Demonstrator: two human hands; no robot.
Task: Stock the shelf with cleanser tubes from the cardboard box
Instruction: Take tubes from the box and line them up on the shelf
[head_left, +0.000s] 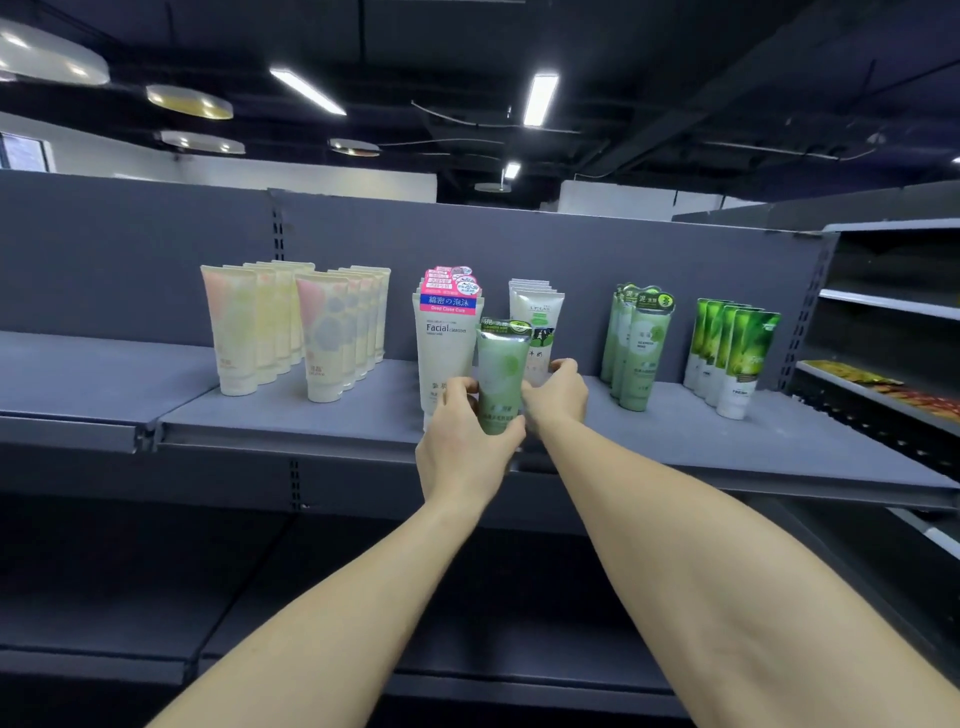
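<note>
My left hand (467, 441) is shut on a pale green cleanser tube (501, 374), held upright, cap down, just above the front of the grey shelf (291, 410). My right hand (556, 397) reaches past it, and its fingers curl around the lower part of the front white cleanser tube (537, 322) in a short row. To the right stands a row of matching green tubes (641, 348). The cardboard box is out of view.
Also on the shelf are two rows of pastel tubes (291, 332) at the left, white "Facial" tubes (444, 343) beside my left hand, and bright green tubes (732, 353) at the right. A side rack (883, 384) with packets stands at the far right. Lower shelves lie in shadow.
</note>
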